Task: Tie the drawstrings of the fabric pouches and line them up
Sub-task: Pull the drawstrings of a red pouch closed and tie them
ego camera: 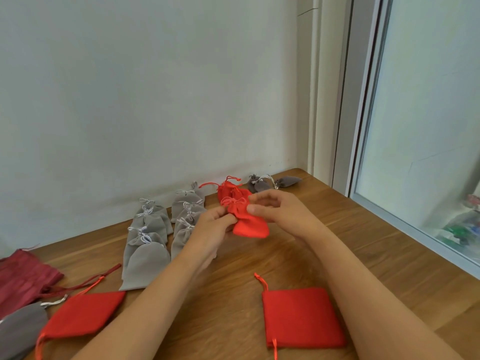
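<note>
I hold a small red pouch (250,226) above the wooden table (233,276), its neck gathered and its drawstring looped on top. My left hand (211,227) pinches the neck from the left. My right hand (278,209) pinches it from the right with thumb and curled fingers. Behind the held pouch lie tied red pouches (228,189) near the wall. Two rows of tied light grey pouches (148,237) run toward the wall on the left. Two flat red pouches lie near me, one (301,317) at right and one (83,314) at left.
Two dark grey tied pouches (270,183) sit in the far corner. A dark red pouch (23,279) and a dark grey pouch (20,329) lie at the left edge. A wall bounds the table behind, a window frame (405,216) on the right.
</note>
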### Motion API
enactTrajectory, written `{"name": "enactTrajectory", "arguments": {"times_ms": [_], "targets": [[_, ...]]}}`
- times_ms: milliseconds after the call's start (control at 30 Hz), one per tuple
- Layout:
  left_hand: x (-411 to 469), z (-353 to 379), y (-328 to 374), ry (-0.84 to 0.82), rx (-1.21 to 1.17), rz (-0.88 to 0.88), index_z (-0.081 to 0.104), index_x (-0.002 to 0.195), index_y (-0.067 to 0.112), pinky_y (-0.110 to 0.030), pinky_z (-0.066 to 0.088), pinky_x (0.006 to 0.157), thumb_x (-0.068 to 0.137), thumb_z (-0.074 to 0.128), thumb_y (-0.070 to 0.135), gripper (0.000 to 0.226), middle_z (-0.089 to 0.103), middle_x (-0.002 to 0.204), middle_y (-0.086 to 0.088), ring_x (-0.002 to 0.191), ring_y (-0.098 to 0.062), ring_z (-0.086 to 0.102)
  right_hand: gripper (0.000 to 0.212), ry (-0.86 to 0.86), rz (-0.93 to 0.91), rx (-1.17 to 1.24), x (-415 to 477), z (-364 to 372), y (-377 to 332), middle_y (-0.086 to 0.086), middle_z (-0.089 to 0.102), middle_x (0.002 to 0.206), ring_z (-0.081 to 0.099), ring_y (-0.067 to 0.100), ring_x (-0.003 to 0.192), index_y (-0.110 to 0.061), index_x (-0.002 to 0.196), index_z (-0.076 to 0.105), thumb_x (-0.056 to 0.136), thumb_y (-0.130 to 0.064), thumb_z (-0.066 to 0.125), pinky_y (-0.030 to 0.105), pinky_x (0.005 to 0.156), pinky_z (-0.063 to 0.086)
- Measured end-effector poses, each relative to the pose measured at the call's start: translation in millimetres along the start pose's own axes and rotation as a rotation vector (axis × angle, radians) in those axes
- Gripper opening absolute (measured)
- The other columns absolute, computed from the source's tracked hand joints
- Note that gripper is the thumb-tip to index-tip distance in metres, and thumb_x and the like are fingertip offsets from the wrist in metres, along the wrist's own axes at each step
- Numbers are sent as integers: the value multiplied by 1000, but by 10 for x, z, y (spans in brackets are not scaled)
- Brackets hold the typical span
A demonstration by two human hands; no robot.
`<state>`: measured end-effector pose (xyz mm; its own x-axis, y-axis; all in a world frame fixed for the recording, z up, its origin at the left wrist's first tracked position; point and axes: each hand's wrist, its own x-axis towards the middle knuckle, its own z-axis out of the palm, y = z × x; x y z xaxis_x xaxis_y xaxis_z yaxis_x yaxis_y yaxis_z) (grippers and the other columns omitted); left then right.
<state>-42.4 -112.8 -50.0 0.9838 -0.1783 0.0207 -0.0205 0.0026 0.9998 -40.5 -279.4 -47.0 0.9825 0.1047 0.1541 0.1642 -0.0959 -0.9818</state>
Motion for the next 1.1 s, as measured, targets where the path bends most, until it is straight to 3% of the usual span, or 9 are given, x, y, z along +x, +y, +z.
{"name": "enactTrajectory", "arguments": {"times_ms": [100, 167, 333, 500, 633, 767, 867, 1000, 1100], "targets": [[80, 31, 76, 8, -52, -58, 66, 93, 1, -24, 58, 63, 92, 47, -6, 21, 71, 81, -12, 67, -12, 69, 13, 105, 15, -88, 46, 6, 90, 6, 69, 80, 64, 10, 67, -15, 90, 65, 83, -9, 73, 19, 58, 52], [167, 41, 131, -39, -23, -89, 66, 98, 0, -29, 59, 72, 92, 48, -2, 19, 71, 89, -15, 75, -16, 70, 13, 186, -2, -115, 90, -14, 140, 5, 69, 80, 64, 14, 70, -20, 86, 62, 86, -9, 70, 24, 61, 53], [409, 67, 91, 18, 293, -51, 69, 90, 9, -34, 57, 81, 83, 73, 13, 8, 72, 99, -14, 91, -26, 69, 9, 279, -50, -226, 136, 9, 189, -3, 66, 96, 62, 9, 87, -24, 102, 60, 99, -25, 52, 20, 71, 49], [558, 135, -85, 273, 405, 28, 57, 104, 6, -17, 51, 58, 76, 79, 5, 36, 65, 91, -9, 74, -17, 62, 21, 341, -2, -413, 144, 10, 246, -2, 64, 98, 57, 12, 89, -15, 107, 63, 99, -29, 49, 25, 74, 40], [570, 242, -279, 301, 549, 64, 45, 102, 12, -45, 56, 75, 69, 84, 12, 51, 64, 83, -6, 78, -26, 65, 25, 196, 17, -600, 165, 20, 368, -1, 63, 107, 54, 17, 107, -19, 117, 63, 95, -16, 53, 26, 86, 41], [580, 216, -293, 378, 740, 130, 42, 117, 9, -39, 45, 91, 65, 87, 20, 69, 57, 113, -12, 106, -27, 56, 43, 86, 56, -676, 188, 38, 439, 1, 58, 129, 37, 22, 125, -23, 132, 50, 92, -10, 46, 32, 105, 33], [532, 145, -230, 396, 858, 185, 36, 132, 5, -38, 39, 101, 69, 84, 23, 81, 44, 130, -14, 122, -29, 45, 37, 69, 46, -644, 195, 44, 414, -2, 59, 127, 43, 18, 126, -25, 125, 54, 91, -11, 46, 40, 108, 33], [309, 92, -77, 377, 938, 359, 46, 129, 9, -28, 35, 102, 76, 76, 23, 62, 45, 129, -8, 123, -22, 43, 28, 79, 37, -611, 189, 61, 385, -5, 64, 118, 50, 15, 117, -26, 120, 58, 95, -20, 48, 43, 105, 37], [-51, 189, 129, 151, 883, 295, 63, 99, 22, -16, 41, 74, 78, 73, 41, 30, 61, 98, 8, 93, -8, 56, 28, 92, 5, -589, 195, 78, 401, -3, 64, 114, 58, 15, 108, -25, 116, 60, 89, -29, 59, 45, 99, 43]]}}
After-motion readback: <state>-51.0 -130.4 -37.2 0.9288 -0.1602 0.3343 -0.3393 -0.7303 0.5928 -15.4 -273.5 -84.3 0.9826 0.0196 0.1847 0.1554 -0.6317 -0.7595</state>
